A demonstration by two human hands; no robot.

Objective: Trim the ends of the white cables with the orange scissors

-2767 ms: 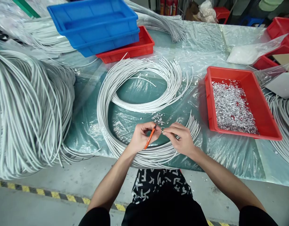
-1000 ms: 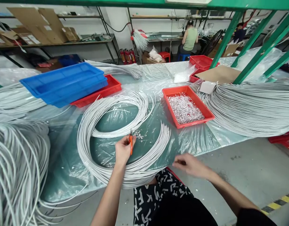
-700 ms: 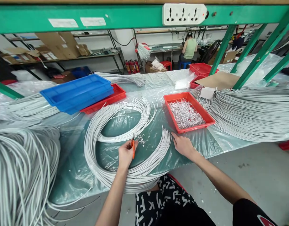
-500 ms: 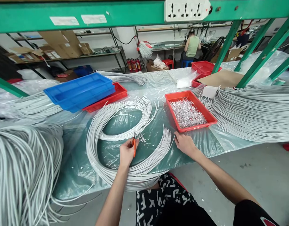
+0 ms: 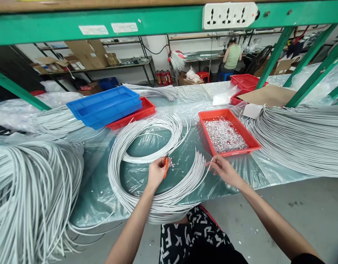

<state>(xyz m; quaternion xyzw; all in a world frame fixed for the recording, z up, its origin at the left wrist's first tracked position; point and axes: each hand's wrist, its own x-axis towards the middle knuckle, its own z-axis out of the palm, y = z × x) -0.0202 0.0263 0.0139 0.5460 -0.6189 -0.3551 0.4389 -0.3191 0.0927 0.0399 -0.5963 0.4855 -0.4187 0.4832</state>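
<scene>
My left hand [image 5: 157, 172] is closed around small orange-handled scissors [image 5: 166, 167], whose dark tips point away from me over the inside of a coil of grey-white cables [image 5: 116, 176]. Small clippings [image 5: 172, 164] lie on the green table just past that hand. At the right, my right hand [image 5: 222, 168] pinches the end of a single cable [image 5: 206, 174] that bends away from the fanned cable ends [image 5: 198, 161]. Just beyond my right hand sits a red tray [image 5: 257, 145] holding many small white and silvery pieces.
A large cable bundle [image 5: 34, 190] hangs over the left edge; another [image 5: 301, 139] lies at the right. Blue trays [image 5: 103, 106] rest over a red tray [image 5: 151, 110]. A green shelf beam [image 5: 158, 25] crosses above. A person [image 5: 231, 58] sits far behind.
The view has shifted, so the scene sits further right. My right hand has lifted one cable end away from the fanned ends. My left hand still holds the scissors.
</scene>
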